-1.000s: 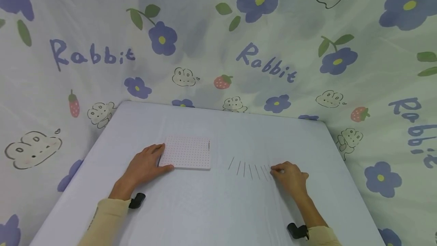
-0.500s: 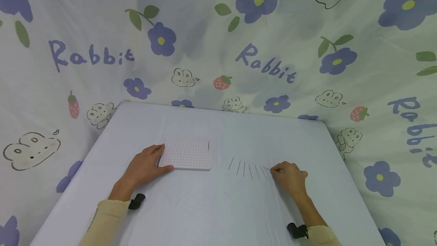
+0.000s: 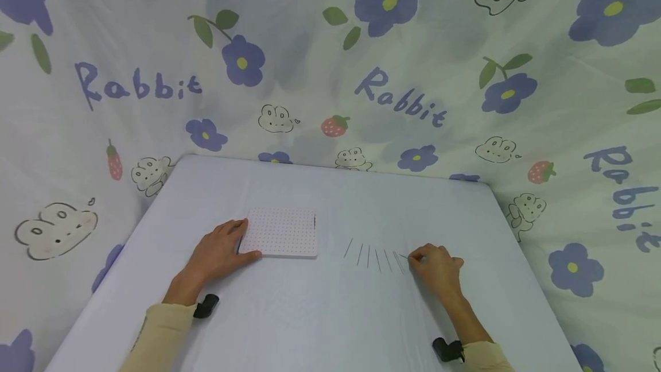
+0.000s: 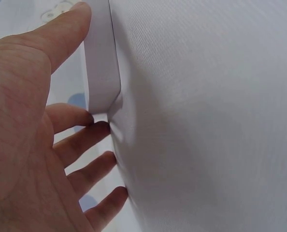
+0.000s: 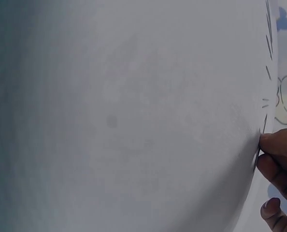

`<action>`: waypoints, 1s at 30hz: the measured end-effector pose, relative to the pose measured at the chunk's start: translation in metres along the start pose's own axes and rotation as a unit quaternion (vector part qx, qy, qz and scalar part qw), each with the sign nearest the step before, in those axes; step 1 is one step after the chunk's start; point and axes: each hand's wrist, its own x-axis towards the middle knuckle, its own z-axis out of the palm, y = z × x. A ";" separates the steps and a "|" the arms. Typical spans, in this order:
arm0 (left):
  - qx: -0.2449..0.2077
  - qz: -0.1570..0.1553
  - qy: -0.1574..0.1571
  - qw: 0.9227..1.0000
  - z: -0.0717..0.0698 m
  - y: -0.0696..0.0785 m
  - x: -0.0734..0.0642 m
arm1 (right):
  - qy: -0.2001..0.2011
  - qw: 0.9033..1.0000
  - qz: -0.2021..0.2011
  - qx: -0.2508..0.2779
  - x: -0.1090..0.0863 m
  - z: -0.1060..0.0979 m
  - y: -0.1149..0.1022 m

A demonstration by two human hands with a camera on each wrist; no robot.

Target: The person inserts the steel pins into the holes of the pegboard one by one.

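Observation:
A white board with a grid of small dots [image 3: 281, 233] lies left of the middle of the table. My left hand [image 3: 214, 250] rests against its near left corner, the thumb along the near side and the index finger at the left edge. In the left wrist view its other fingertips touch the table. Several thin dark needle-like pins [image 3: 369, 256] lie in a fanned row right of the board. At the right end of that row my right hand [image 3: 438, 268] pinches one thin pin [image 5: 256, 159] between thumb and index finger, close over the white surface.
A short dark upright pin [image 3: 315, 221] shows at the board's right edge. The white table [image 3: 320, 314] backs onto a curtain [image 3: 304, 85] printed with flowers and rabbits. A black wrist mount [image 3: 206, 306] sits at each cuff.
The pin at my right fingertips has swung from lying alongside the row to pointing sideways, its tip toward the neighbouring pins. My left hand and the board have stayed put.

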 end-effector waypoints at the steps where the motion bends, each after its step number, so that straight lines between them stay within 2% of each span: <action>1: 0.000 0.001 0.001 1.000 0.000 0.000 0.000 | -0.001 1.000 0.001 -0.001 0.000 0.000 0.000; 21: 0.001 -0.003 -0.004 1.000 0.000 0.000 0.000 | -0.006 1.000 -0.001 0.008 0.005 -0.004 -0.001; 30: 0.002 -0.003 -0.003 1.000 0.001 -0.001 0.000 | 0.015 0.999 -0.024 0.021 0.010 -0.011 -0.009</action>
